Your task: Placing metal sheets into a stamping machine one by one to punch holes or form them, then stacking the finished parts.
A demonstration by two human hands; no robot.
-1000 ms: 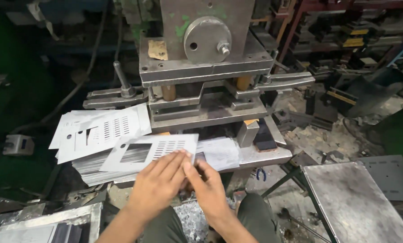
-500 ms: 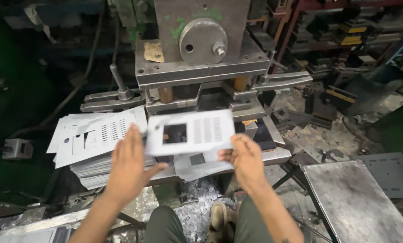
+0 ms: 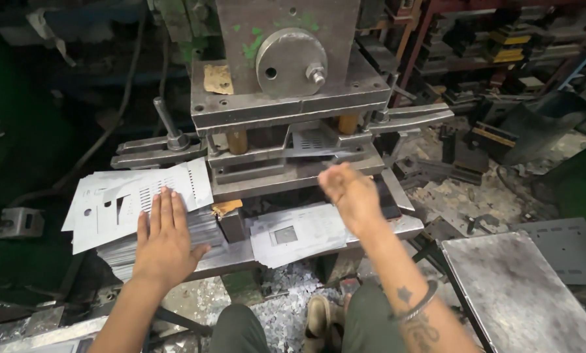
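A perforated metal sheet [image 3: 312, 140] lies inside the die gap of the grey press [image 3: 286, 98]. My right hand [image 3: 348, 193] hovers just in front of that gap, fingers loosely curled, holding nothing. My left hand [image 3: 165, 238] rests flat, fingers spread, on a stack of punched white sheets [image 3: 136, 196] at the left of the press table. Another punched sheet with a square cut-out [image 3: 293, 235] lies on the table between my hands.
A grey metal plate table [image 3: 521, 294] stands at the right. Metal chips [image 3: 280, 314] litter the floor by my feet. Racks with dies and scrap [image 3: 495, 59] fill the back right. A lever [image 3: 165, 124] stands left of the press.
The sheet I held with both hands has gone into the press gap. My right hand has let go; my left hand has dropped onto the stack at the left.
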